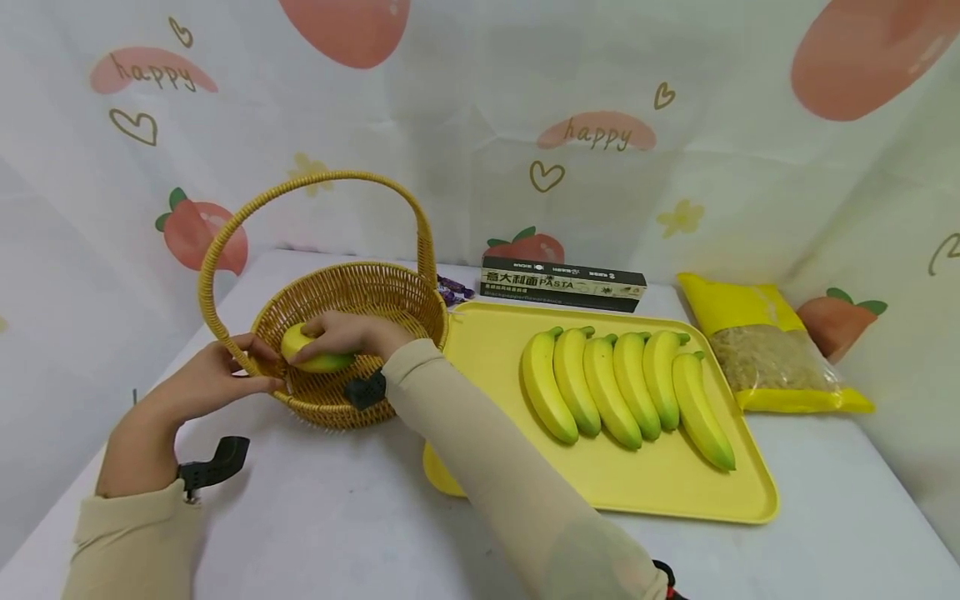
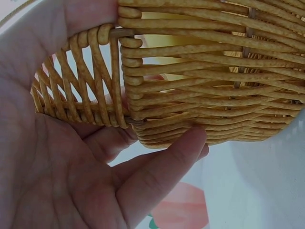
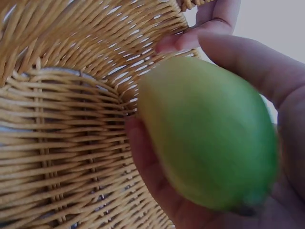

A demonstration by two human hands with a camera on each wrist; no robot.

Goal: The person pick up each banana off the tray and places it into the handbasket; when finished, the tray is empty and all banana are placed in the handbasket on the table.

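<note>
Left hand (image 1: 213,379) grips the round, honey-coloured wicker basket (image 1: 375,287) at the foot of its arched handle, we note; the right hand (image 1: 348,331) grasps a smooth, oval, green-and-yellow fruit (image 3: 209,133). We find that fruit within the basket, towards the left hand's side, and not yet let go. Six curved yellow bananas with green tips (image 1: 609,392) lie in a row on the flat, rectangular yellow tray (image 1: 483,354), untouched by either hand. We judge the handling of the oval fruit unfinished, its release outstanding.
</note>
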